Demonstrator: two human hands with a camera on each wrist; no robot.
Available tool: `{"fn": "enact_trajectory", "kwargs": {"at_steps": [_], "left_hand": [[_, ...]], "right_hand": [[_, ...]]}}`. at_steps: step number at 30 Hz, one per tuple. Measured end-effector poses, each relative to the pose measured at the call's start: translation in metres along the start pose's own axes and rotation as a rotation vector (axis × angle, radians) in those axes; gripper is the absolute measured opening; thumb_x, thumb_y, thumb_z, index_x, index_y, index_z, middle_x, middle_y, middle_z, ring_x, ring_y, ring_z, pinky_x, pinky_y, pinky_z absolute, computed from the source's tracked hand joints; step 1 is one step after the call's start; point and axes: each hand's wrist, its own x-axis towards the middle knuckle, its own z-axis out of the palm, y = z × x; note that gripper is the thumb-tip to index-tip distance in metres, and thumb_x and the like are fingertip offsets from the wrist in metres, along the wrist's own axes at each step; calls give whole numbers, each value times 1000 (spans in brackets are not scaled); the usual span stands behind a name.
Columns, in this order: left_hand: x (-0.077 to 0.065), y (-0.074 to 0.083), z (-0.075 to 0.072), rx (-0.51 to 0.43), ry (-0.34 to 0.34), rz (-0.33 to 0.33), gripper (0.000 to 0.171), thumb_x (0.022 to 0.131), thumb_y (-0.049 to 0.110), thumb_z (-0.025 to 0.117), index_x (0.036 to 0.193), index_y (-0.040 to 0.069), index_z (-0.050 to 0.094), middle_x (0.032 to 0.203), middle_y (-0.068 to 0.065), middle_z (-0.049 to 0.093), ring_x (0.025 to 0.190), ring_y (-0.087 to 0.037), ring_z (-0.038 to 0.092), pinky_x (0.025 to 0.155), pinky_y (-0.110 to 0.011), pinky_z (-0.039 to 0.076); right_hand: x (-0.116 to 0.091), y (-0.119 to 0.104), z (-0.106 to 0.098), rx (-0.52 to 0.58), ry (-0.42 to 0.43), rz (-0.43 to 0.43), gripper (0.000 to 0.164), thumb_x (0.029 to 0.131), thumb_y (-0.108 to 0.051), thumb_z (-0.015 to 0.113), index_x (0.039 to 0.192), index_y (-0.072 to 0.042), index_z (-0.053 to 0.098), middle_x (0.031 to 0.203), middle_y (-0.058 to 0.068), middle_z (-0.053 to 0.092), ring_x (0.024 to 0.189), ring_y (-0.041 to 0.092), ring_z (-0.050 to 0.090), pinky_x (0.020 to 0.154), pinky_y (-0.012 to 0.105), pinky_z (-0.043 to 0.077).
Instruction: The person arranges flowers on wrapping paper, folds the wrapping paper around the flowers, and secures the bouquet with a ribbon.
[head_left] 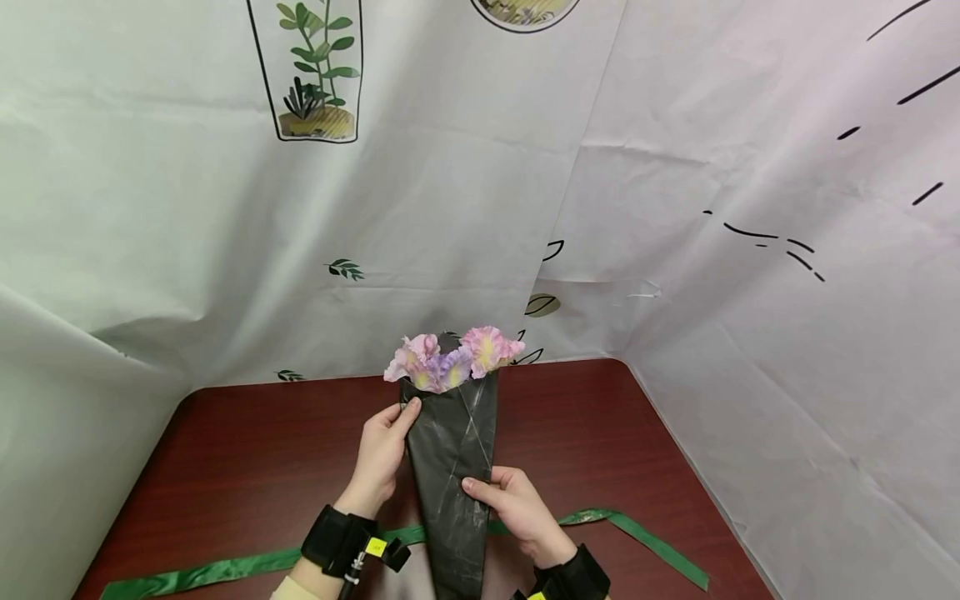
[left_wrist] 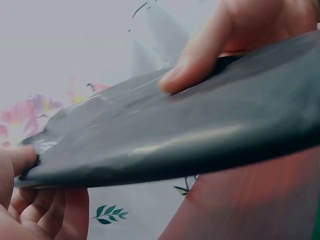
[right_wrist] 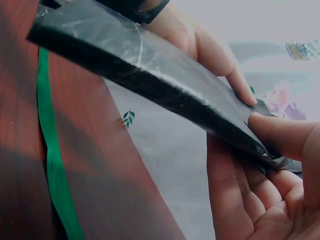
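You are at a small screened-off booth, which looks like a recording set: creased white sheeting (head_left: 465, 208), printed with a potted plant (head_left: 318, 75) and a leaf sprig (head_left: 345, 268), hangs close behind and on both sides of a reddish-brown, wood-grained worktop (head_left: 285, 467), and you wear black wrist straps (head_left: 335, 540) with attached equipment.

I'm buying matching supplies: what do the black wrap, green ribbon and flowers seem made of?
The black wrap looks like thin plastic or coated paper, semi-glossy, with creases catching light. The green ribbon is probably satin-like fabric, given its soft sheen. The flowers may be artificial fabric, matte and ruffled, though real ones can't be ruled out.
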Motion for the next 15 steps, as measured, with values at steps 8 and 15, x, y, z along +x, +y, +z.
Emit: {"fn": "enact_trajectory", "kwargs": {"at_steps": [8, 15], "left_hand": [[5, 5, -10, -7, 27, 6, 38, 115, 33, 66, 102, 0, 77, 65, 2, 53, 57, -13, 49, 60, -28, 43], [10, 12, -13, -10, 96, 41, 31, 115, 23, 66, 120, -5, 77, 68, 3, 58, 56, -11, 52, 57, -25, 48]], "right_hand": [[1, 0, 2, -29, 7, -4, 22, 110, -19, 73, 117, -1, 82, 77, -8, 71, 64, 4, 54, 66, 23, 40], [-2, 0, 4, -21, -12, 2, 26, 111, -17, 71, 119, 6, 81, 88, -3, 77, 71, 5, 66, 72, 23, 53]]}}
